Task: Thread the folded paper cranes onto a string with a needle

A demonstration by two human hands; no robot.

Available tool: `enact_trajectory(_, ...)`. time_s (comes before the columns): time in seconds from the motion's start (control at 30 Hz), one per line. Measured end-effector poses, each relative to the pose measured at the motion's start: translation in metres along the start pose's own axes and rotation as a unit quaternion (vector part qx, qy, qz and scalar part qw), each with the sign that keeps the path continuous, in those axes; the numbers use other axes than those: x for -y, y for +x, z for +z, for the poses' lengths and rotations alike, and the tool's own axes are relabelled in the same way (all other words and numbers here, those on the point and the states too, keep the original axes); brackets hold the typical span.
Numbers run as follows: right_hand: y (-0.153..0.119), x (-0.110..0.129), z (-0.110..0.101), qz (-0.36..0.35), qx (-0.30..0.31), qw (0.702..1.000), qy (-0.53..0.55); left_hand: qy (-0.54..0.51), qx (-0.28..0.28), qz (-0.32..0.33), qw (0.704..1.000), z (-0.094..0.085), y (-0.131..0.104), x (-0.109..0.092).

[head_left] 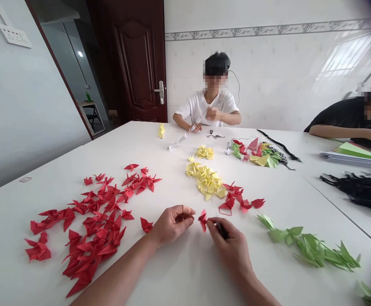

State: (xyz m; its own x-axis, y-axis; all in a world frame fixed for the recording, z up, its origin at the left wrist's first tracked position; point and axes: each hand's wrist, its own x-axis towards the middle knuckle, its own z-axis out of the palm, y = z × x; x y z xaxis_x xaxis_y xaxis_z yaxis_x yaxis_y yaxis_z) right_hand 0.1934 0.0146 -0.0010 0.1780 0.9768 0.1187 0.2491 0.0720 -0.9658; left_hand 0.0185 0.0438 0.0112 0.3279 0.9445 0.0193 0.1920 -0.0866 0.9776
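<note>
Red paper crane (203, 219) is pinched in the right hand (234, 244); left hand (172, 225) curls nearby, grip unclear; bare table (185, 267) separates both.

on table (61, 182): crane heap (101, 227), left; folded-paper row (313, 250), right; crane pile (206, 176), centre; single crane (203, 220), before that pile, between left hand (172, 223) and right hand (233, 240); paper stack (353, 158), far right, behind cord bundle (364, 191). behind table: seated person (190, 105); door (137, 63), farther left.
</note>
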Motion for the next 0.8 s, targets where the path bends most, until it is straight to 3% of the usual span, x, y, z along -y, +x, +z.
enact_trajectory(0.1,0.008,-0.003,-0.006,0.060,-0.151,0.972,0.167,0.007,-0.019,-0.019,1.000,-0.001,0.001,0.001)
enact_trajectory(0.2,0.015,0.000,-0.010,0.075,-0.188,0.942,0.267,0.017,-0.008,-0.017,1.000,-0.001,0.001,-0.001)
enact_trajectory(0.37,0.013,0.002,-0.007,0.072,-0.159,0.954,0.246,0.025,-0.007,-0.016,1.000,-0.001,0.000,-0.003)
enact_trajectory(0.6,0.012,-0.014,-0.007,0.057,-0.086,0.988,0.111,0.067,0.000,0.009,0.998,-0.001,0.000,-0.001)
enact_trajectory(0.7,0.014,-0.015,-0.007,0.051,-0.073,0.991,0.102,0.091,0.006,0.044,0.995,0.002,-0.001,-0.001)
enact_trajectory(0.8,0.014,-0.014,-0.007,0.042,-0.069,0.991,0.104,0.130,-0.012,0.125,0.984,0.006,-0.005,-0.004)
